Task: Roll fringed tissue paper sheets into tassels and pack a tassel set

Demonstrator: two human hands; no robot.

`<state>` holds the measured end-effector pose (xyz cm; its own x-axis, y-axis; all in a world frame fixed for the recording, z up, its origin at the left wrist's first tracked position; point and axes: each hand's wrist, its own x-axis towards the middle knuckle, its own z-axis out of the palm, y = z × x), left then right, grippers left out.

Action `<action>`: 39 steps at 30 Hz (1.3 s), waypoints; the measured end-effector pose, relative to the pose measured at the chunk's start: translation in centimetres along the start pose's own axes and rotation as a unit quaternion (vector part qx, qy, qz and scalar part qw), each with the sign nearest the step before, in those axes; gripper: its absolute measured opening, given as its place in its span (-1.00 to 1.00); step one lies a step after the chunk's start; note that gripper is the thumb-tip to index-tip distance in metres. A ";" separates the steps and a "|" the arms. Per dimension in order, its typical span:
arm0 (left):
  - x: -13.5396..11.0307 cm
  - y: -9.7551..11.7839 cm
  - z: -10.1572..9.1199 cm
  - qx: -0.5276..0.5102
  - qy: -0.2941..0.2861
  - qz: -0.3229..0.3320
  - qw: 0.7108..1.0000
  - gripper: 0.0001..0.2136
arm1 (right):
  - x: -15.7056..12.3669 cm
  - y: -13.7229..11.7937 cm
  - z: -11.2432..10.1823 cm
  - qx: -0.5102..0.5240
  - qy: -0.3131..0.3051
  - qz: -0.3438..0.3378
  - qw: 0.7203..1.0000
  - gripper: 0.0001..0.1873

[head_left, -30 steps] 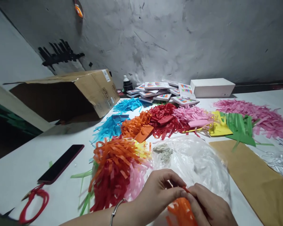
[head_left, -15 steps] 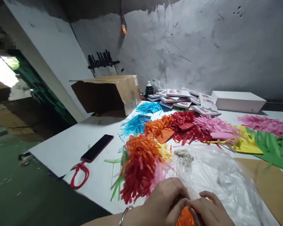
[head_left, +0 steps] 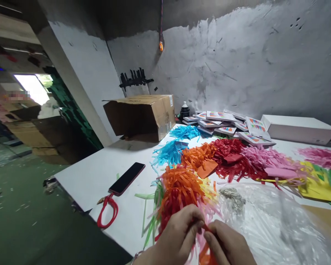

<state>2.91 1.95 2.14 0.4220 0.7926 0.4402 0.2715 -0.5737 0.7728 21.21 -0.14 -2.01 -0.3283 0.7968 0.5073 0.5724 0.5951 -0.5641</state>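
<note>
My left hand (head_left: 173, 235) and my right hand (head_left: 227, 244) meet at the bottom edge over the white table (head_left: 93, 176). Both pinch one piece of orange fringed paper (head_left: 205, 254), fingers pressed together on its top. Just beyond my hands lies a mixed pile of orange, red and pink fringed paper (head_left: 179, 191). A clear plastic bag (head_left: 267, 221) lies to the right of my hands, with a small grey clump (head_left: 233, 197) on it.
Rows of blue, orange, red, pink, yellow and green fringed paper (head_left: 231, 156) cross the table. A phone (head_left: 127, 178) and red-handled scissors (head_left: 107, 215) lie left. An open cardboard box (head_left: 143, 116), stacked small boxes (head_left: 226, 123) and a white box (head_left: 298, 129) stand by the wall.
The view has swung left and up, showing more floor and doorway. My hands stay pinched on the orange paper and now sit nearer the mixed pile.
</note>
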 end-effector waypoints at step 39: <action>11.8 4.3 -11.3 0.081 0.071 0.157 0.982 -0.83 | 18.1 -0.1 -9.6 -0.008 0.194 -0.266 0.944 -0.75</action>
<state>-0.72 11.22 15.85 0.3862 0.5848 0.7133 0.2856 -0.8111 0.5104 22.37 13.22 13.52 -0.2744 0.2859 0.9181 0.4173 0.8956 -0.1541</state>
